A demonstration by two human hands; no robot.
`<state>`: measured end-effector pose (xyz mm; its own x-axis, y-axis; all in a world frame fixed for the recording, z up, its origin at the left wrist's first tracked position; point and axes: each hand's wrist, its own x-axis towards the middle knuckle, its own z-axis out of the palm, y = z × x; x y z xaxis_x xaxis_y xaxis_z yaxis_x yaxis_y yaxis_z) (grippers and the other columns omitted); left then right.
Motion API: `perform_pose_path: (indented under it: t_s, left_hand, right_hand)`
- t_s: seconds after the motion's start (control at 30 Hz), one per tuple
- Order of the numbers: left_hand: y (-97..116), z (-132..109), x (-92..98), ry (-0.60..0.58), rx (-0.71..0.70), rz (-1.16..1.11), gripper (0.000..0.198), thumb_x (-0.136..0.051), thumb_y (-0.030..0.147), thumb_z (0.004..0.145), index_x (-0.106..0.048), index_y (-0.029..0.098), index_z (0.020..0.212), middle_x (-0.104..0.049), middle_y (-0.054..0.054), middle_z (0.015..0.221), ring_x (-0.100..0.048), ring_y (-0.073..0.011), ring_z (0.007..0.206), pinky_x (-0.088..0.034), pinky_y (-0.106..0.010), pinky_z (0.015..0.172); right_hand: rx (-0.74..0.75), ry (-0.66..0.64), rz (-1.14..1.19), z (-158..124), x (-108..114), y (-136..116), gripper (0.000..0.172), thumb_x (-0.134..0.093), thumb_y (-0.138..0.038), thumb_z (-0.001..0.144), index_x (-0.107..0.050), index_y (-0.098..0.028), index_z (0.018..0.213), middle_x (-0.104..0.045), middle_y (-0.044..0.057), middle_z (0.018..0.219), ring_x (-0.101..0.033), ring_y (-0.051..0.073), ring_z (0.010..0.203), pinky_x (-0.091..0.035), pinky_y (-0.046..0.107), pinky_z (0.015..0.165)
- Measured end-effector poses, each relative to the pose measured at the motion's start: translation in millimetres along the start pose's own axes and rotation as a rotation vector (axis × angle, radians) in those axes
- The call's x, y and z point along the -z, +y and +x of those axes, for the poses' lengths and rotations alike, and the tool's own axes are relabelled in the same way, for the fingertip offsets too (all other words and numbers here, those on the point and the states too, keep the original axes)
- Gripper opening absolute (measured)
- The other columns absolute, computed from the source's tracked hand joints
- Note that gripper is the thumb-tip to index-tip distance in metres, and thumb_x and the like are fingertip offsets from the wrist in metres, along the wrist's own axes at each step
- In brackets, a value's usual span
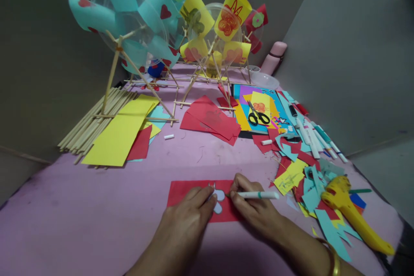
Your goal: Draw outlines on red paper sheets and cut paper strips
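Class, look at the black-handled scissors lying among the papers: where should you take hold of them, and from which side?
I'd grip the scissors by their black handle loops, coming from the side nearest the camera. The loops face that way while the blades point away, so this approach should keep the hand clear of the tips.

There are two hands (190, 211) (252, 207), one held pen (258, 195), one glue gun (355, 215).
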<state>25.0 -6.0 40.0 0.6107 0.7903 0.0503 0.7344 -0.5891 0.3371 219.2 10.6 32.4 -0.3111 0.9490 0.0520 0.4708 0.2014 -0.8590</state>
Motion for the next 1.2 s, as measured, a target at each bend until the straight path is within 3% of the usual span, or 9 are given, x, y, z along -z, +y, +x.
perform_pose_path:
  t_s: [0.5,0.7,0.87,1.2]
  left_hand:
    - [-1.1,1.6,2.6,0.002,0.008,-0.031,0.035,-0.045,0.009,0.089,-0.054,0.022,0.12,-0.063,-0.005,0.117,-0.06,-0.022,0.101,-0.055,-0.035,0.077]
    - [-3.0,2.7,1.2,0.019,0.021,-0.079,0.028,-0.046,0.014,0.092,-0.057,0.025,0.115,-0.062,-0.004,0.119,-0.061,-0.0218,0.103,-0.055,-0.035,0.078]
    - [-4.9,4.0,1.3,0.047,0.045,-0.147,0.024,-0.047,0.02,0.093,-0.057,0.026,0.113,-0.063,-0.003,0.115,-0.062,-0.0215,0.1,-0.055,-0.037,0.078]
    - [-3.8,3.2,3.3,0.053,0.065,-0.182,0.024,-0.049,0.021,0.092,-0.058,0.027,0.113,-0.063,-0.002,0.115,-0.061,-0.022,0.099,-0.055,-0.037,0.077]
  right_hand:
    - [0.076,-0.034,-0.108,-3.7,-1.5,-0.5,0.015,-0.038,-0.014,0.083,-0.038,-0.023,0.071,-0.043,-0.005,0.059,-0.042,0.013,0.051,-0.029,0.026,0.05]
    - [0.043,0.037,-0.097,-7.5,-2.7,0.1,0.013,-0.039,-0.019,0.083,-0.041,-0.023,0.072,-0.046,-0.004,0.059,-0.044,0.014,0.053,-0.033,0.026,0.051]
    - [0.052,-0.051,-0.061,-6.5,-6.5,-2.9,0.011,-0.039,-0.017,0.083,-0.042,-0.023,0.074,-0.048,-0.004,0.06,-0.046,0.014,0.054,-0.034,0.025,0.052]
    - [0.009,-0.107,0.003,-3.5,-6.7,-7.7,0.011,-0.04,-0.016,0.082,-0.042,-0.022,0.074,-0.048,-0.004,0.06,-0.044,0.013,0.051,-0.032,0.024,0.051]
